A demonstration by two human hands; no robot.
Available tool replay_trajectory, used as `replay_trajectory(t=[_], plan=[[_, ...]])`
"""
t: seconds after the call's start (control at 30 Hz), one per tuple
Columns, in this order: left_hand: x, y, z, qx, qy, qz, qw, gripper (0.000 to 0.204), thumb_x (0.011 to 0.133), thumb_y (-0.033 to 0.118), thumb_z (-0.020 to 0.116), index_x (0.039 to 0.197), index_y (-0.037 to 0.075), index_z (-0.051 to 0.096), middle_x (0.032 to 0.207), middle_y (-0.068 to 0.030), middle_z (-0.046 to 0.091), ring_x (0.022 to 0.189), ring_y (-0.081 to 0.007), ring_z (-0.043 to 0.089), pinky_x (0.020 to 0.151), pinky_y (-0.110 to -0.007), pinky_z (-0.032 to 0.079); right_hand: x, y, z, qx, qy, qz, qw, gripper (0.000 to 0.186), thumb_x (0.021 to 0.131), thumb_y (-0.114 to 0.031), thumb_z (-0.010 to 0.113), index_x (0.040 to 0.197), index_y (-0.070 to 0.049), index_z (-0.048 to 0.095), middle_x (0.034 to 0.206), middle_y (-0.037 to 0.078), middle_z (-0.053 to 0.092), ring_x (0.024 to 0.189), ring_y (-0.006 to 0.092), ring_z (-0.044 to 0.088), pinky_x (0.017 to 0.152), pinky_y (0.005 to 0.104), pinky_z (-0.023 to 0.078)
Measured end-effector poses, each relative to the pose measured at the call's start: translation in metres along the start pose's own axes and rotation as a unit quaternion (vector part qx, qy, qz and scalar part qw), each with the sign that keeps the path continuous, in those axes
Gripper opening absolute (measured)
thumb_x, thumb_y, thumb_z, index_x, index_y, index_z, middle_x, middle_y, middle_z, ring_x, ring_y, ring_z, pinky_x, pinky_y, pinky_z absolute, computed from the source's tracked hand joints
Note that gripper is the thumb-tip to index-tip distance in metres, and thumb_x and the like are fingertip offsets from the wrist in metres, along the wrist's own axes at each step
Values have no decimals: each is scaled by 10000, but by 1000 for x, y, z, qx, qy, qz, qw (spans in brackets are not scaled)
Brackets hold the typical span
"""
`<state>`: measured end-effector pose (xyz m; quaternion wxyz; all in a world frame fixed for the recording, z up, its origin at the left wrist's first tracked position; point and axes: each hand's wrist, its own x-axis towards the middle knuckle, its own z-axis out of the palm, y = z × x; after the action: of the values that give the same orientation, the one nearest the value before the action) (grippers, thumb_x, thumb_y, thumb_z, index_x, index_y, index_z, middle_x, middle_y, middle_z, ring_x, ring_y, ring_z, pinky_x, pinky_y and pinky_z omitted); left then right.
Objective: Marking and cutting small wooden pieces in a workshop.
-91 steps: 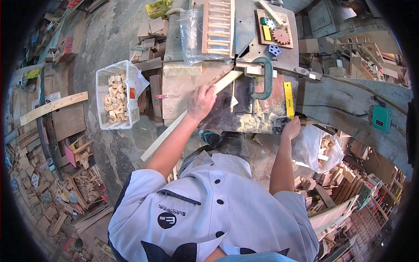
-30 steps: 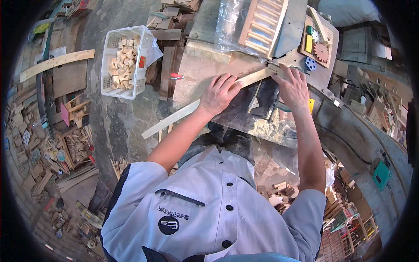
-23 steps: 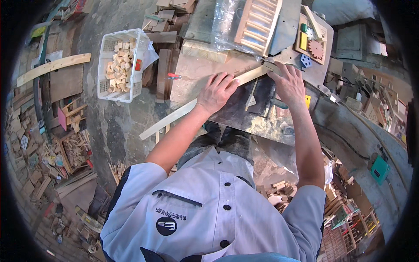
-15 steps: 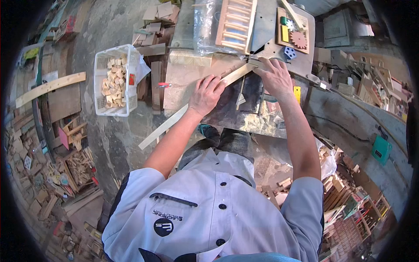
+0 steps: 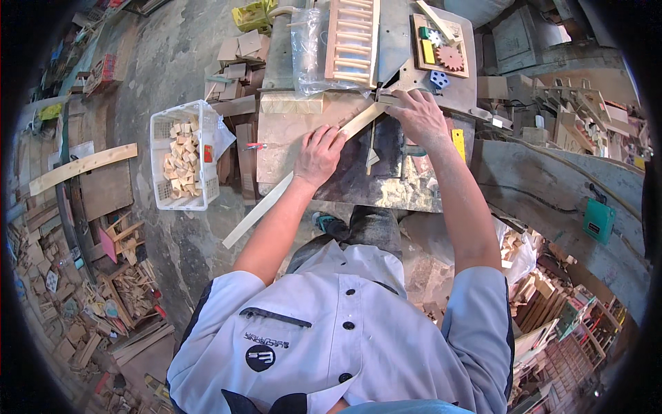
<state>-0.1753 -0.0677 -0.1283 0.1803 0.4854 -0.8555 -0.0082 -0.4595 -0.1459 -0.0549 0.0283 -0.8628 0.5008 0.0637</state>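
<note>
The person's left hand [image 5: 318, 156] lies over a long pale wooden strip [image 5: 258, 212]; its fingers are bent and close together, and they have hold of the strip from above. This strip lies slantwise across the dark, dusty worktable [image 5: 345, 188], and its lower end reaches out beyond the table's left front edge. The right hand [image 5: 422, 117] is at the upper end of the strip, with fingers half bent and pointing down to it; how firmly they grip there, one cannot tell. Near the right wrist lies a flat yellow plate [image 5: 458, 143], and some pale sawdust [image 5: 408, 188] is spread close to the front edge. Beyond the hands there is a ladder-like wooden frame with round rods [image 5: 353, 43]. To the left, well apart, a white plastic basket [image 5: 210, 185] contains small pale wooden blocks [image 5: 182, 157].
</note>
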Motion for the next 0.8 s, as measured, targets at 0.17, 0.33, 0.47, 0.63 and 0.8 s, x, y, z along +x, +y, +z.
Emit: replay_trajectory(t=[0.17,0.33,0.47,0.63,0.8], plan=[[1,-1,1,4,8,4,1000,379,893,155,700,1270,159,663,1296,-17,646,1258,-223,593,1059,-442,461,1,0,2,-1,3,6,1000,474,892,-78,688,1291,-330,733,1448,-1,575,1318,211,539,1141,388,411],[1,-3,3,3,18,10,1000,378,895,154,700,1271,156,657,1291,-18,649,1257,-223,596,1048,-441,462,1,-1,2,-15,0,10,1000,501,878,-80,715,1302,-347,727,1453,-5,573,1325,202,535,1141,382,413],[3,-4,4,-4,21,11,1000,376,896,155,701,1270,158,662,1285,-18,657,1251,-225,601,1044,-442,463,2,-1,3,-30,-4,18,999,516,872,-90,734,1314,-356,719,1457,-15,570,1333,192,527,1131,377,425],[5,-6,8,-9,19,8,1000,390,888,154,709,1277,155,675,1286,-18,667,1254,-226,605,1046,-445,464,3,-5,3,-30,-9,43,999,488,907,-101,701,1323,-354,714,1449,-10,572,1317,192,535,1121,374,434],[5,-7,9,-21,16,-1,1000,418,880,145,717,1296,153,680,1309,-25,674,1268,-232,604,1059,-453,463,4,-2,3,-38,11,32,999,446,920,-122,678,1301,-347,722,1415,2,584,1292,204,550,1121,376,433]])
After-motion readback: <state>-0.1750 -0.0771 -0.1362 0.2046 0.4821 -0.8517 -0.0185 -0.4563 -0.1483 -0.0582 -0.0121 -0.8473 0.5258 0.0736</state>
